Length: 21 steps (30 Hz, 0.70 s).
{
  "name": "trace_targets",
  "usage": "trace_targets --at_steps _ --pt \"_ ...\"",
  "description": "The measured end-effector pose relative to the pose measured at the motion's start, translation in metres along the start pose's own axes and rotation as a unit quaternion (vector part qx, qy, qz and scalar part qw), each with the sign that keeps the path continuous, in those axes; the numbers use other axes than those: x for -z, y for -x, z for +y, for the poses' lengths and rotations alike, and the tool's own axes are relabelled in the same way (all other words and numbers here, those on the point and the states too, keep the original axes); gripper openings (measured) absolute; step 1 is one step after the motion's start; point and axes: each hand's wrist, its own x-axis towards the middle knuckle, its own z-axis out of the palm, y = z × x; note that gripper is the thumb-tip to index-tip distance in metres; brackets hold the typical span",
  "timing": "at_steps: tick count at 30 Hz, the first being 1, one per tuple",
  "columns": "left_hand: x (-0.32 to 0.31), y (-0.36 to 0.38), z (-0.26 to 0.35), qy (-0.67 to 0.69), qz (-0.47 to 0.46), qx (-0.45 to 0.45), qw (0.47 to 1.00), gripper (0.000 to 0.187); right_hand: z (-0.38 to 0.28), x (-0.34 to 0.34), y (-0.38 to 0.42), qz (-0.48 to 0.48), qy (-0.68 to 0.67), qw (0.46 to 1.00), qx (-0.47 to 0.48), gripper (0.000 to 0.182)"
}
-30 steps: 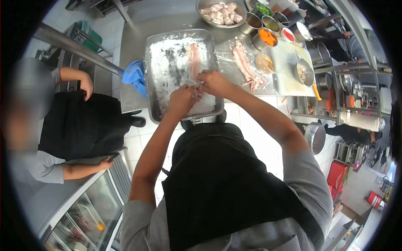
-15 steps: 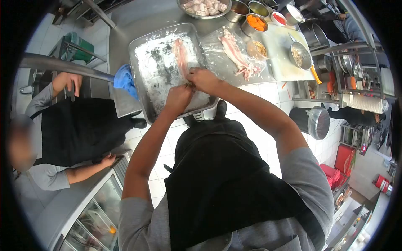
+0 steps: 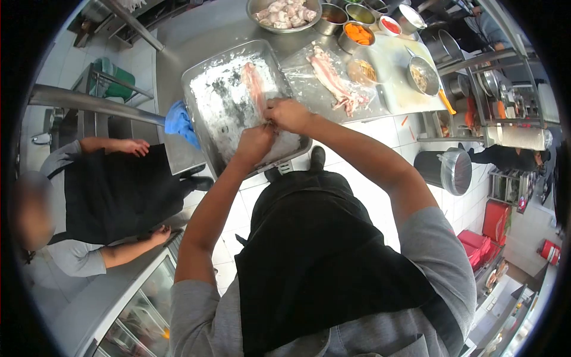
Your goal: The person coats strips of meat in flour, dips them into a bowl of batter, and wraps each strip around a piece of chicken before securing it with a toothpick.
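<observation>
A long strip of raw pinkish meat (image 3: 253, 83) lies in a metal tray (image 3: 191, 110) dusted with white powder. Side by side at the strip's near end are my left hand (image 3: 256, 143) and my right hand (image 3: 288, 115). Both are closed, fingers pinched on that end, and the exact grip is hidden by the knuckles. To the right of the tray, more raw meat (image 3: 333, 78) is spread on a plastic sheet (image 3: 295, 62).
At the back stand a bowl of meat pieces (image 3: 286, 14) and a container of orange pieces (image 3: 358, 34). A strainer (image 3: 423, 75) rests on the white cutting board (image 3: 397, 98). A blue cloth (image 3: 181, 122) hangs at the table's left edge. A co-worker (image 3: 119, 196) stands at left.
My hands stay together at the meat strip's near end with little movement. The co-worker's raised hand has shifted right and down, with the fingers now stretched out. The whole view has shifted slightly.
</observation>
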Motion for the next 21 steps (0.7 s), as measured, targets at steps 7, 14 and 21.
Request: trace_targets --at_steps 7,14,21 --pt "0.013 -0.006 -0.009 0.185 0.043 0.153 0.97 0.013 0.008 -0.002 0.001 -0.018 -0.051 0.998 0.031 0.019" --pt "0.011 -0.015 -0.018 0.311 0.092 0.257 0.91 0.013 0.009 0.002 -0.009 -0.061 -0.096 0.993 -0.016 0.023" --pt "0.03 -0.017 -0.003 0.114 0.132 0.068 0.982 0.027 0.032 0.0 -0.021 -0.086 -0.056 0.994 -0.025 0.016"
